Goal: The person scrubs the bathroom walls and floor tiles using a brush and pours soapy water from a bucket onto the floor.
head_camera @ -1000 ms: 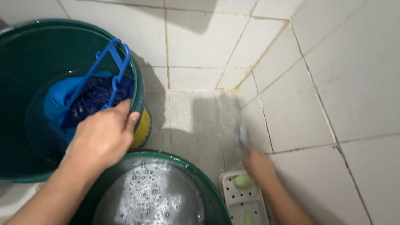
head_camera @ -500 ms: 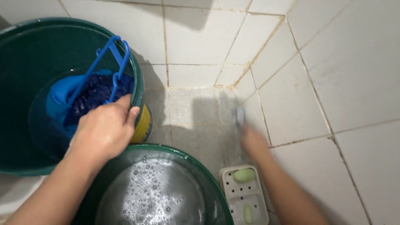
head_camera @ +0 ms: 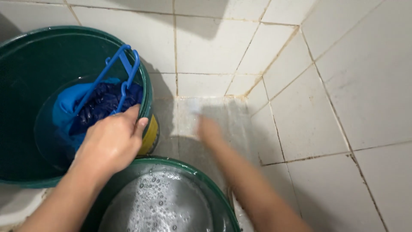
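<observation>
White wall tiles (head_camera: 214,43) with stained grout meet in a corner, and a speckled grey floor (head_camera: 223,124) runs between them and the buckets.

Nearest, at the bottom edge, a green bucket of soapy water (head_camera: 159,202) shows foam and bubbles on its surface. Just above it the left hand (head_camera: 109,144) rests on the near rim of a second, larger green bucket (head_camera: 25,51), fingers curled over the edge and thumb pointing toward the wall; it grips the rim and nothing else. Right beside its fingertips, inside that bucket, lies wet blue cloth (head_camera: 92,105), dark navy with a lighter blue fold to the left. A blue plastic hanger (head_camera: 122,73) leans up out of the cloth, its long axis slanting from lower left to upper right, with its upper end against the far rim.

Farther out, the right hand (head_camera: 208,129) is stretched over the floor toward the corner, heavily blurred. A small pale object (head_camera: 194,105) sits at its fingertips, apparently held, but the blur hides the grip and what the object is.
</observation>
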